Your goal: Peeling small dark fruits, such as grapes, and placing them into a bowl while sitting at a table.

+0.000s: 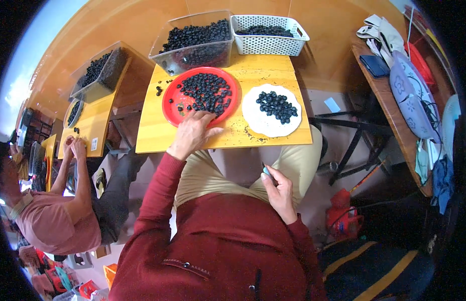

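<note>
Left hand (pixel 194 133): palm down over the near rim of the red plate (pixel 171 103), fingers curved down at its berries (pixel 207 90); cannot tell whether a berry is pinched. Right hand (pixel 279 189): closed on a small tool (pixel 266 171), teal with a dark tip, held above the lap, off the table (pixel 155 138).

Berries lie loose across the red plate, denser toward its right and far side; a few sit on the table just left of it. White plate (pixel 250 109), to the right: berries heaped at its middle, dark crumbs around. Behind: clear bin (pixel 165 31) and white basket (pixel 268 47), side by side, both with berries. Far left: another person (pixel 62 215) at a second table (pixel 100 123).
</note>
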